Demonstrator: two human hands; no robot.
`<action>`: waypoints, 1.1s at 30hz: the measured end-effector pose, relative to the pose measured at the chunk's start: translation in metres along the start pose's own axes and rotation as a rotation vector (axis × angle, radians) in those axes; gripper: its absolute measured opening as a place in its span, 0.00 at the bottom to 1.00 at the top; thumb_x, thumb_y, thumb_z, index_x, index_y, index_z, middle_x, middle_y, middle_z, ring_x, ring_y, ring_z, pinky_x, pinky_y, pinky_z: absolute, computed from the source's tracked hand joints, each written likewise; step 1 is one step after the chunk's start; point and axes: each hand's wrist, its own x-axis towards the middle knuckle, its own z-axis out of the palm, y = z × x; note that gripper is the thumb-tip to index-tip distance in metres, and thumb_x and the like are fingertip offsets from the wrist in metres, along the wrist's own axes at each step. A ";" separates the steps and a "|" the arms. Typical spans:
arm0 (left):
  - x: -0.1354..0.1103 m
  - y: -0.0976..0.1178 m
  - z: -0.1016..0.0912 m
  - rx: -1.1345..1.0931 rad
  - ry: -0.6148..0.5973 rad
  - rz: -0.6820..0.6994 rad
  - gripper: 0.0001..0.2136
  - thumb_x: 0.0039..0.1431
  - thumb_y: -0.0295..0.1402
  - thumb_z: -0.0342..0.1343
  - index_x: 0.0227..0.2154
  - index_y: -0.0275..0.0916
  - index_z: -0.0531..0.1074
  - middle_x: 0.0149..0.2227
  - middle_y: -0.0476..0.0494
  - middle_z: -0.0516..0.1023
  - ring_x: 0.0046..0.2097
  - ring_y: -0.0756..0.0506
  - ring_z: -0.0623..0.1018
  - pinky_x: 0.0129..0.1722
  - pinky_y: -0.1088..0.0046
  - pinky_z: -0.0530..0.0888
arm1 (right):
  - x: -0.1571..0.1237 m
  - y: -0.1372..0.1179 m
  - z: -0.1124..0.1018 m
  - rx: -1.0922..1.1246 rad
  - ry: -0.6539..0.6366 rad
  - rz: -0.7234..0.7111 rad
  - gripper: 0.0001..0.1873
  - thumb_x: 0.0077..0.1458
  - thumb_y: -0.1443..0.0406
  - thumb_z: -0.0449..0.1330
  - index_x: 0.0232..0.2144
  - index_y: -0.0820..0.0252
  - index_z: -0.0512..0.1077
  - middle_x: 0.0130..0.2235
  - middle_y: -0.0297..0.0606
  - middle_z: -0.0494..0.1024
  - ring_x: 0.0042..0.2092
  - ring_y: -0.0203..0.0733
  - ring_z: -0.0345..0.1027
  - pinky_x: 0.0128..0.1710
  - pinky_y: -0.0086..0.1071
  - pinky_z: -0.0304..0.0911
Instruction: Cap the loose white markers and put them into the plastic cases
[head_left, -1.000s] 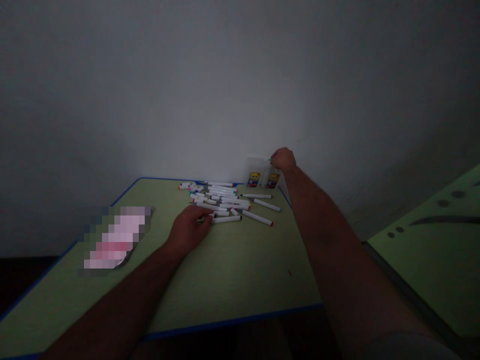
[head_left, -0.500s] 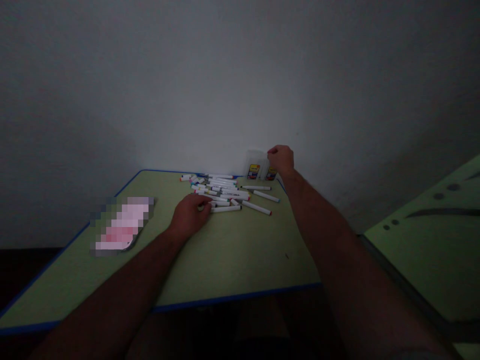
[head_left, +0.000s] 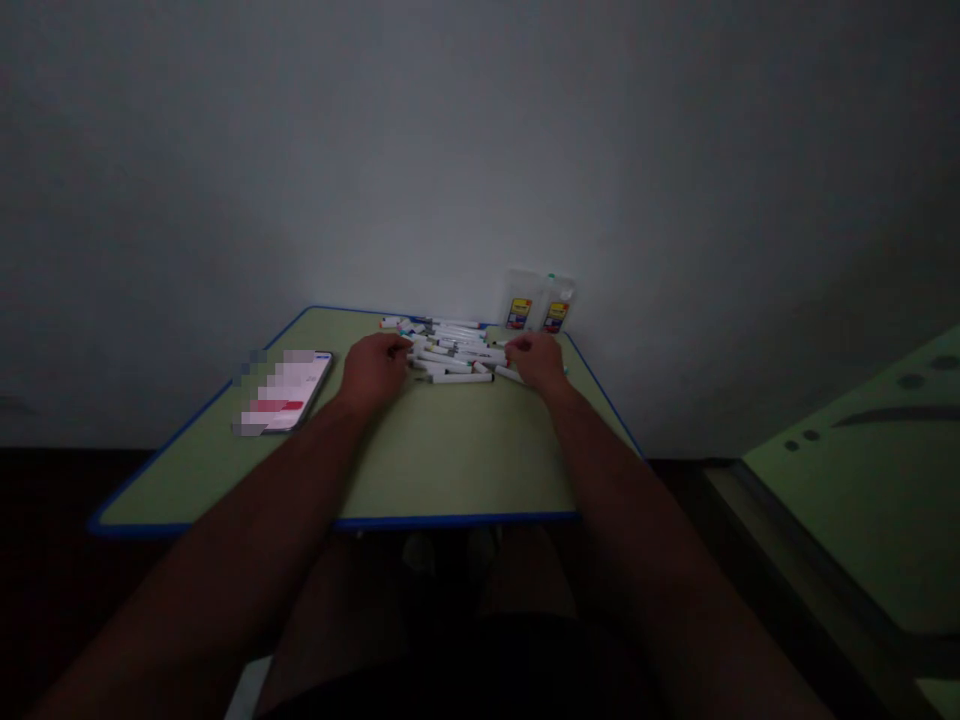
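White markers (head_left: 459, 350) with coloured ends lie in a loose pile at the back of the table. At the pile's left end is my left hand (head_left: 373, 370), fingers curled in against the markers; what they pinch, if anything, is too dark to tell. My right hand (head_left: 538, 360) reaches the right end, thumb and fingers closed together over the markers, their tips hard to make out. Behind it two clear plastic cases, the left case (head_left: 521, 298) and the right case (head_left: 558, 302), stand upright against the wall. A green-tipped marker (head_left: 551, 277) shows at the top of the right case.
A phone (head_left: 289, 392) with a partly blurred lit screen lies on the table's left side. The pale green table (head_left: 450, 460) has a blue edge and touches the grey wall (head_left: 450, 160). To the right is a green panel (head_left: 885, 480) with dark markings.
My right hand has come down from the right case to the right side of the marker pile. A green-tipped marker now shows in that case. The view has shifted; my left hand stays by the pile.
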 end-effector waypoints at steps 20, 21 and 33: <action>0.008 -0.011 -0.008 -0.001 0.107 -0.117 0.14 0.58 0.29 0.52 0.42 0.38 0.82 0.46 0.40 0.84 0.46 0.42 0.81 0.51 0.66 0.73 | -0.026 -0.003 0.013 -0.115 -0.204 -0.501 0.17 0.55 0.71 0.62 0.47 0.56 0.81 0.49 0.40 0.82 0.49 0.46 0.73 0.54 0.41 0.64; 0.008 -0.011 -0.008 -0.001 0.102 -0.120 0.14 0.58 0.29 0.52 0.42 0.38 0.82 0.46 0.40 0.83 0.46 0.42 0.81 0.51 0.66 0.73 | -0.027 -0.004 0.015 -0.122 -0.218 -0.522 0.18 0.55 0.71 0.62 0.48 0.56 0.80 0.50 0.40 0.81 0.51 0.47 0.72 0.56 0.42 0.62; 0.008 -0.011 -0.006 0.018 0.073 -0.103 0.15 0.58 0.28 0.52 0.42 0.38 0.82 0.45 0.41 0.84 0.45 0.42 0.81 0.49 0.67 0.74 | -0.030 -0.004 0.026 -0.125 -0.296 -0.593 0.23 0.52 0.72 0.63 0.51 0.53 0.79 0.50 0.40 0.80 0.54 0.47 0.69 0.58 0.44 0.61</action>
